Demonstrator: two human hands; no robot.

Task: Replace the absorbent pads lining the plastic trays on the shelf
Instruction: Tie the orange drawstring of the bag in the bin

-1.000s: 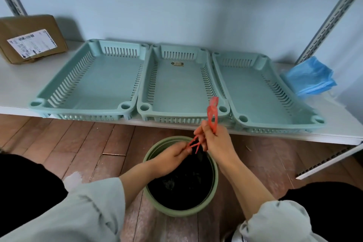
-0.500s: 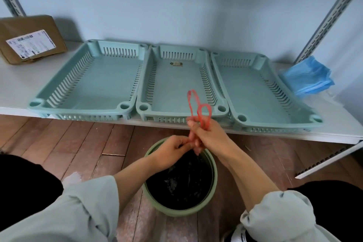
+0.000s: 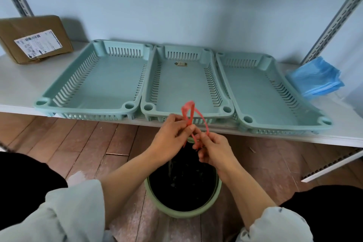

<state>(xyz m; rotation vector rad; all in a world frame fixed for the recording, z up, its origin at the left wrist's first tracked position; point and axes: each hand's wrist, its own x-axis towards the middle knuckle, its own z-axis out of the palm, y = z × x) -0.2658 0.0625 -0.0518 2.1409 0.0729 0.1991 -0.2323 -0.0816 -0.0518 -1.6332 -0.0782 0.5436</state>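
Sitting side by side on the white shelf (image 3: 17, 82) are three teal plastic trays, unlined: the left tray (image 3: 102, 82) at 11 o'clock, the middle tray (image 3: 184, 84) at 12, the right tray (image 3: 263, 92) at 1, rims touching. A small tag lies at the far end of the middle one. The stack of blue absorbent pads (image 3: 316, 78) lies folded at 2 o'clock, just beside the right tray, against the slotted upright.

Down at centre, both hands meet over the bin. The left hand (image 3: 170, 139) pinches the red drawstring loops (image 3: 191, 118), fingers curled tight round the strip; the right hand (image 3: 214, 151) has its grip closed on the lower end of the same red ties. The loops stand up in front of the middle tray's near rim. Below, at 6 o'clock, the green bin (image 3: 184, 213) holds a black bag (image 3: 182, 184), its neck drawn up toward the hands.

Out at 10 o'clock, a brown parcel (image 3: 37, 39) with a white label leans against the wall.
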